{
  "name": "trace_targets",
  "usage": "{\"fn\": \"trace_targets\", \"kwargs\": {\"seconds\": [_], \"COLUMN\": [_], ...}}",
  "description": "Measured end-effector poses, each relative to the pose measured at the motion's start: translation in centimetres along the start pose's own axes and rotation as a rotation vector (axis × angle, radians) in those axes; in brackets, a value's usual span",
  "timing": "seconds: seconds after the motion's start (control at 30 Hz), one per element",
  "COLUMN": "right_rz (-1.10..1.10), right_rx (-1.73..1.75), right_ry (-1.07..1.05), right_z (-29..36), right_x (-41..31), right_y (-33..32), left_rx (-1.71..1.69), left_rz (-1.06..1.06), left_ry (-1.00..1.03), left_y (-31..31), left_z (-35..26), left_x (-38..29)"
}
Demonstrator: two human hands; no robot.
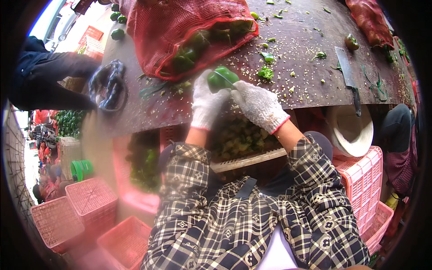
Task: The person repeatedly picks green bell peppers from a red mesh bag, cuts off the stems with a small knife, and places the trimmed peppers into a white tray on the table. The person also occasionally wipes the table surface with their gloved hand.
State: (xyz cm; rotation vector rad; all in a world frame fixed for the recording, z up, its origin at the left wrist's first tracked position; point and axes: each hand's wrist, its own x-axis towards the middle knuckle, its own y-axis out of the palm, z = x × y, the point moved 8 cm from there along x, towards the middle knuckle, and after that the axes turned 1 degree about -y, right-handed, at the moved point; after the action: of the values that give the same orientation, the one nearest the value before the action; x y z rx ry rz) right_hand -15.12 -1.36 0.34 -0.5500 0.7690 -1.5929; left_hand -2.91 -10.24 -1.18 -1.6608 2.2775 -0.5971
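Observation:
My left hand [206, 96], in a white knitted glove, grips a green bell pepper [220, 80] over the dark table. In my right hand [258, 103], gloved alike, is a small thin tool, perhaps a knife; its narrow metal part [223, 77] lies across the pepper, and the hand covers the rest. Just beyond my hands a red mesh sack [168, 30] lies with its mouth towards me, with green peppers [185, 60] inside. Pale seeds and green pepper scraps [266, 72] are scattered right of the pepper.
A cleaver [346, 67] lies at the table's right, its handle over the edge. Below the table are a crate of pepper pieces [243, 138] and a pink crate [121, 165]. More pink crates [364, 182] stand at right and lower left. A person's legs [57, 77] are at left, another person's knee [398, 128] at right.

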Motion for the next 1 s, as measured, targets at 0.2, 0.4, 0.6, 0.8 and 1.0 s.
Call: {"fn": "trace_targets", "kwargs": {"seconds": [0.2, 0.4, 0.6, 0.8, 1.0], "right_rz": [0.036, 0.062, 0.081, -0.158, 0.107], "right_rx": [-0.096, -0.007, -0.082, 0.453, 0.741], "right_ry": [0.049, -0.01, -0.07, -0.04, 0.111], "right_z": [-1.4, -0.6, 0.4, -0.3, -0.8], "right_x": [-0.6, 0.0, -1.8, -1.1, 0.2], "right_y": [1.3, 2.1, 1.1, -2.3, -0.6], "left_rx": [-0.409, -0.487, -1.11, -0.844, -0.653], "left_rz": [0.155, 0.021, -0.112, 0.052, 0.22], "left_ry": [-0.113, -0.128, -0.232, -0.152, -0.214], "left_y": [1.2, 1.9, -1.6, -1.7, 2.7], "left_z": [1.2, 1.2, 2.5, 0.8, 0.2], "left_x": [0.5, 0.1, 2.4, 2.5, -1.5]}}
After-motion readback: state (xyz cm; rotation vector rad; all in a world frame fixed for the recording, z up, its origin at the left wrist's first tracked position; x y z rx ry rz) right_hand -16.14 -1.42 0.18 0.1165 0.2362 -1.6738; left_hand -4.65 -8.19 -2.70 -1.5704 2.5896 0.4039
